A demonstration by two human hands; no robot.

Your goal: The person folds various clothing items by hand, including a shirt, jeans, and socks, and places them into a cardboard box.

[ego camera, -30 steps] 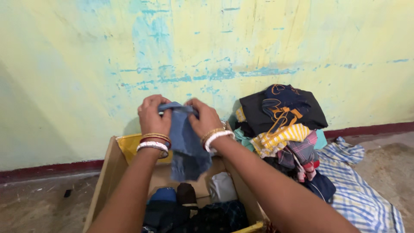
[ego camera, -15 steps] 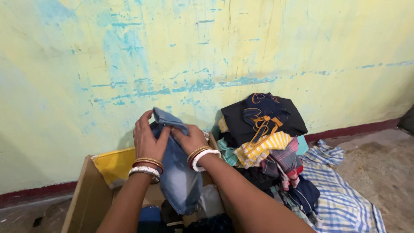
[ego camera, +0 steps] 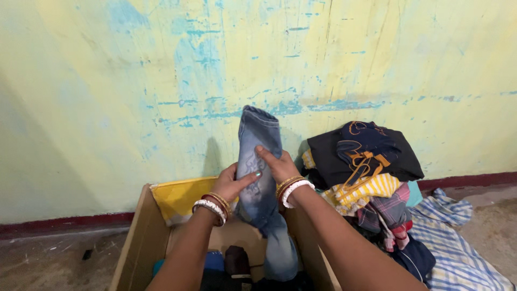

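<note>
Change: vs. half a sec ago, jeans now raised higher & stood near-upright; earlier they hung lower, draped over the hands. Garment reads as narrower, i.e. folded lengthwise.
Meaning: judged a fold in progress, item not yet laid down; work appears mid-step.
Jeans, position: held in air above the cardboard box, over its far-centre, in front of the wall.
Jeans, axis: long axis approx. vertical, slight lean. Upper end points up toward the wall; lower end hangs down into box opening, near the dark clothes inside.
Left hand: closed around jeans' left edge at mid-length, thumb across the front; bangles at wrist.
Right hand: pressed flat on jeans' right side, fingers laid over the fabric, gripping w/ the left; bangles at wrist.
Box: open-topped, on the floor, yellow cloth draped over its far-left rim.
Clothes pile: right of box, against wall; dark top uppermost, striped & checked pieces below, spilling onto floor. Well clear of both hands.
</note>
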